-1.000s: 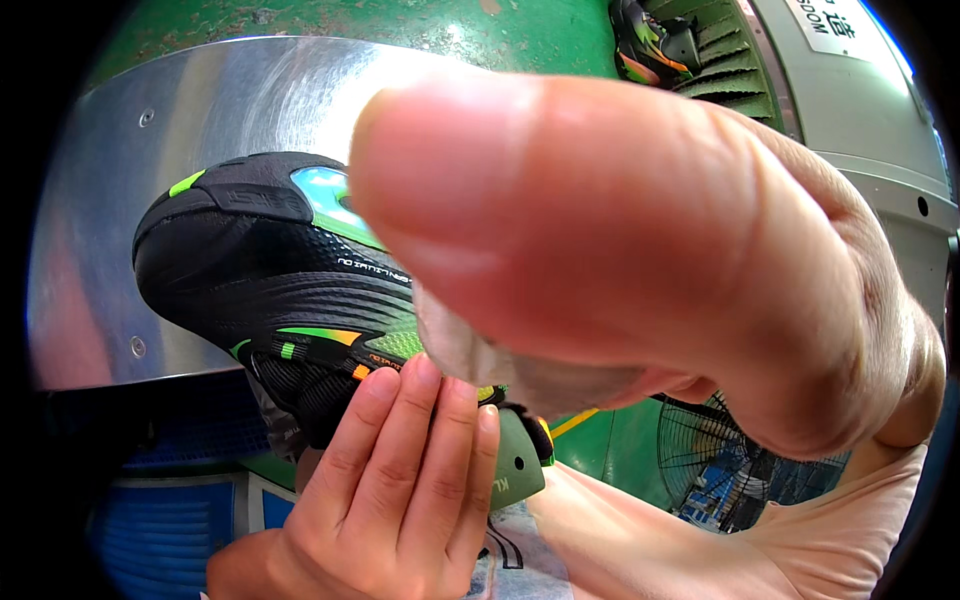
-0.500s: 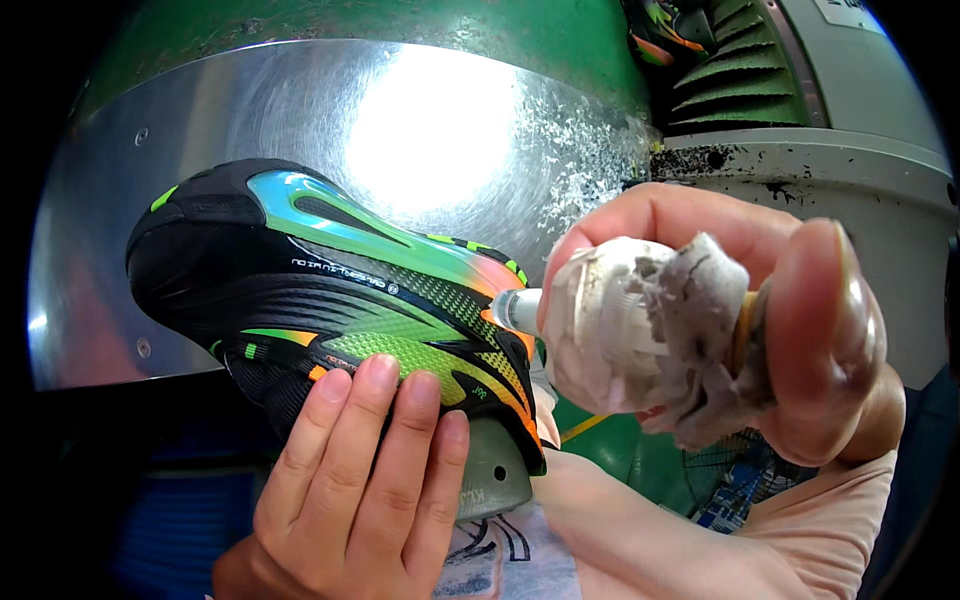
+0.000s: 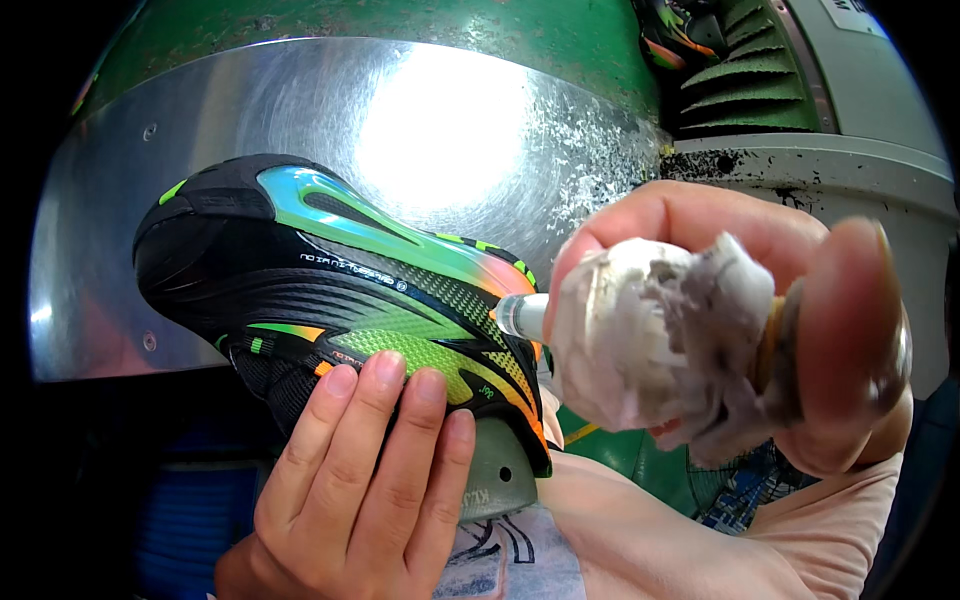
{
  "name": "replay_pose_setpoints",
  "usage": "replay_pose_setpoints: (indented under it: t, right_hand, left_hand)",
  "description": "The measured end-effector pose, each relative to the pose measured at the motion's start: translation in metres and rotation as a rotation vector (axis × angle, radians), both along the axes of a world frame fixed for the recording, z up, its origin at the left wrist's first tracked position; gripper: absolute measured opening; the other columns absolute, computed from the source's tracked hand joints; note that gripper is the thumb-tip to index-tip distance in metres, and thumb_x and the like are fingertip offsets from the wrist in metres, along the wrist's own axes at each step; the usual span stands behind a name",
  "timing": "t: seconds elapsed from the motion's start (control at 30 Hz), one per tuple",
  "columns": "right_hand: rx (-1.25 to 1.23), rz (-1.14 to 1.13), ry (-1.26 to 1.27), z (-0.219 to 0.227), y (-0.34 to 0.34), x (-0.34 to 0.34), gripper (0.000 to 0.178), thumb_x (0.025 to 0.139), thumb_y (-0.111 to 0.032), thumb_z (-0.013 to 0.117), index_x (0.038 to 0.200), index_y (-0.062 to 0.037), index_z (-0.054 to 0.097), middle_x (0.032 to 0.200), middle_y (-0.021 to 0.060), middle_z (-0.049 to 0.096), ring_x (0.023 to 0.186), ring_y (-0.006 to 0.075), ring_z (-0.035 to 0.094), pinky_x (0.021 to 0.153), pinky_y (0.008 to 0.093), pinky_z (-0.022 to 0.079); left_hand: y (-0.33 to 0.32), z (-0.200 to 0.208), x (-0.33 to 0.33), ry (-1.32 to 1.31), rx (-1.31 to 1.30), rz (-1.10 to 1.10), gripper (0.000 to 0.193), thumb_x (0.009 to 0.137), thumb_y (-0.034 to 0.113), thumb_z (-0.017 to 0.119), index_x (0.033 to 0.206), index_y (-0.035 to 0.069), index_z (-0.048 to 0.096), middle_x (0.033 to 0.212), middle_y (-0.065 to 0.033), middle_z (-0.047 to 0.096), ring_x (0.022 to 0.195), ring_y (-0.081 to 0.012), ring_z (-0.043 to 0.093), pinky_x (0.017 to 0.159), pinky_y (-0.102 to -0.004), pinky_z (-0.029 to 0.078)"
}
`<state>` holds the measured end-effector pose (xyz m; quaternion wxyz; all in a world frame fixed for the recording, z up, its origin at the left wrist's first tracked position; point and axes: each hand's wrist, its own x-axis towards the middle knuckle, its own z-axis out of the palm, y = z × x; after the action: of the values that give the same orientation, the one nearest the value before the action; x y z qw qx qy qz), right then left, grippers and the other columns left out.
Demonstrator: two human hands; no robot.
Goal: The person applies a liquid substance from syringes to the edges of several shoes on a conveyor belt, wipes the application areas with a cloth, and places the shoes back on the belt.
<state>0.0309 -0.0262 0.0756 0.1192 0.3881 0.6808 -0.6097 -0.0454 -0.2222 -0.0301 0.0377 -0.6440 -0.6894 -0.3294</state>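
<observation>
A black sneaker [image 3: 350, 265] with green, blue and orange parts lies on its side, toe to the left, its sole edge facing away from me. A grey shoe last [image 3: 495, 470] fills it and shows at the heel opening. My left hand [image 3: 370, 470] holds the sneaker, fingers laid flat and together over its upper; its thumb is hidden. In my right hand [image 3: 770, 260] is a white tool [image 3: 640, 340] wrapped in dirty, ragged material. The tool's clear narrow nozzle [image 3: 522, 316] meets the sneaker near the heel, where upper and sole join. My right fingers curl round the tool.
Behind the sneaker spreads a shiny metal plate [image 3: 250, 110] with screws, strewn with pale flakes at its right, on a green surface [image 3: 190, 50]. Another sneaker [image 3: 678, 35] sits at the far right, beside dark overlapping strips [image 3: 750, 80] and a pale machine housing [image 3: 870, 90].
The sneaker, both hands and the white tool have shifted slightly right in the picture, as has the background. The nozzle stays at the heel area, and both holds look the same.
</observation>
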Motion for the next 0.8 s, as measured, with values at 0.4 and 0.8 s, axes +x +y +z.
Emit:
replay_pose_setpoints:
  t: [0.4, 0.8]
  right_hand:
    - [0.021, -0.085, 0.045, -0.004, -0.009, 0.020, 0.099, 0.066, -0.085, 0.055, 0.101, 0.0074, 0.056, 0.087, 0.0116, 0.062, 0.073, 0.0137, 0.060, 0.065, 0.0241, 0.048]
    - [-0.596, 0.003, 0.506, -0.070, 0.039, 0.118, 0.103, 0.072, -0.073, 0.059, 0.126, 0.0129, 0.042, 0.114, 0.0126, 0.057, 0.101, 0.0148, 0.057, 0.087, 0.0277, 0.046]
  left_hand:
    - [0.003, 0.005, 0.002, 0.025, -0.083, -0.018, 0.015, 0.084, 0.001, 0.059, 0.095, -0.003, 0.068, 0.107, -0.0227, 0.066, 0.102, -0.0406, 0.064, 0.087, -0.0510, 0.053]
    - [0.021, 0.027, 0.008, 0.117, -0.285, 0.014, 0.024, 0.082, 0.008, 0.061, 0.103, -0.002, 0.063, 0.109, -0.0227, 0.064, 0.101, -0.0424, 0.064, 0.088, -0.0531, 0.052]
